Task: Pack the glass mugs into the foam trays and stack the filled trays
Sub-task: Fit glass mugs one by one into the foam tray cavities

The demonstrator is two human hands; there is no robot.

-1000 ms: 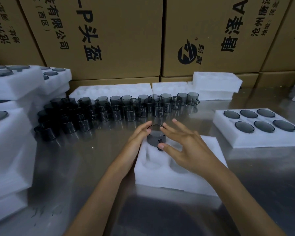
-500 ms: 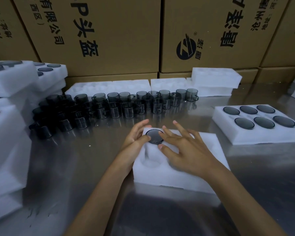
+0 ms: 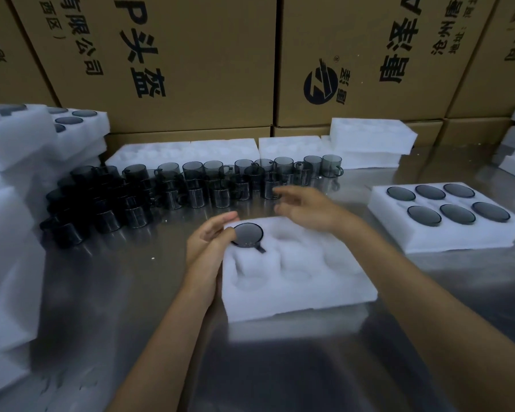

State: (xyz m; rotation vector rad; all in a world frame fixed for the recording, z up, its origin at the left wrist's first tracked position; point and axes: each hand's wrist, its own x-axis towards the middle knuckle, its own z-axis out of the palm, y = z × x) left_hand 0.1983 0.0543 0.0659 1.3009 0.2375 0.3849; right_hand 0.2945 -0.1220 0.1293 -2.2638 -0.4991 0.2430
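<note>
Landmark: near foam tray, lying flat on steel table directly ahead.

Counts:
- Near foam tray: one seated mug, sunk in the far-left pocket with handle pointing toward the tray's middle. Remaining pockets hold nothing; exact pocket count hard to read in the white foam.
- Filled tray, right of and slightly beyond the near foam tray: six mugs, in two rows of three.
- Loose mugs, beyond and to the left of the near foam tray: a dense cluster in several rows, too overlapped for an exact count.
- Spare foam trays, beyond the cluster: at least three, one stacked on another.
- Stacked trays, far left of the near foam tray: several tiers, the upper tiers filled.
- Cartons: walling off the table's far edge.

Hands:
- Left hand: at the tray's left edge, fingers curled, thumb and fingertips touching the rim of the seated mug.
- Right hand: above the tray's far edge, fingers loosely spread, holding nothing; motion-blurred.

Open room: bare steel strip between near foam tray and filled tray; wider bare area left of the near tray.
</note>
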